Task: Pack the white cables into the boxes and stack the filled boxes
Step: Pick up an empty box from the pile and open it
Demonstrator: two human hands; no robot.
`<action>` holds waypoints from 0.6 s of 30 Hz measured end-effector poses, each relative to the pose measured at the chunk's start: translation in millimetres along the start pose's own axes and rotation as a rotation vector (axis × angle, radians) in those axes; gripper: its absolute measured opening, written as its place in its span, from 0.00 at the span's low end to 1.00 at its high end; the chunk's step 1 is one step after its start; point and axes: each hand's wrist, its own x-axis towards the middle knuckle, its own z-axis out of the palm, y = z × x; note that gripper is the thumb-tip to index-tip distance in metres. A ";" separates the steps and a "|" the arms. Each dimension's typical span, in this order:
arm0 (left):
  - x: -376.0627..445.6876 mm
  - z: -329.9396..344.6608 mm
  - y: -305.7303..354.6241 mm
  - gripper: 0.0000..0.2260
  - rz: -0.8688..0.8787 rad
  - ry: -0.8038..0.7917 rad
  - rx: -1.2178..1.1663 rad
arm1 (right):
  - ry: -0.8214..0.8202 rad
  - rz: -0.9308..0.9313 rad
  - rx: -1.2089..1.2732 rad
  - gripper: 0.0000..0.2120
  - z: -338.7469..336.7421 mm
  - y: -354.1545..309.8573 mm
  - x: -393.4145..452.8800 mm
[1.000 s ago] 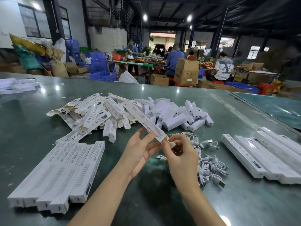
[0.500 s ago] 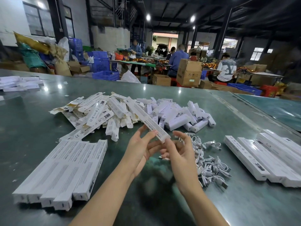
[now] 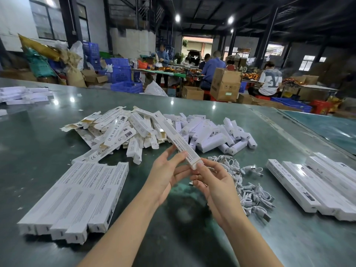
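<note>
A long white box (image 3: 174, 137) slants above the green table, its near end between both hands. My left hand (image 3: 167, 174) holds the box from the left side with thumb and fingers. My right hand (image 3: 210, 180) presses a fingertip on the box's near end flap. Just right of my hands lies a heap of coiled white cables (image 3: 248, 187). A row of filled boxes (image 3: 77, 195) lies side by side at the near left. Another row of long boxes (image 3: 317, 184) lies at the right.
A pile of flat empty cartons (image 3: 115, 132) and short white boxes (image 3: 217, 135) sits behind my hands. More white boxes (image 3: 21, 95) lie at the far left. Beyond the table's far edge, people work at benches among cardboard boxes and blue crates.
My right hand has come up to the box's near end and now presses on the flap. The box stays in my left hand at the same slant.
</note>
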 end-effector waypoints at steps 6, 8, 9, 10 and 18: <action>-1.5 0.3 -0.3 0.18 -0.009 -0.023 0.032 | 0.006 -0.019 -0.016 0.05 -2.1 -0.1 1.6; -2.1 1.0 -0.6 0.18 -0.004 -0.042 0.038 | 0.015 -0.034 -0.015 0.05 -2.7 0.3 1.6; -2.2 1.5 -1.3 0.18 0.000 -0.051 0.039 | 0.022 -0.044 -0.015 0.05 -3.3 0.8 1.7; -2.1 1.8 -2.3 0.18 0.002 -0.056 0.036 | 0.027 -0.053 -0.016 0.05 -3.8 1.6 1.9; 0.2 -3.5 -4.4 0.20 0.289 0.087 0.471 | 0.060 -0.129 -0.288 0.09 -8.4 2.3 6.7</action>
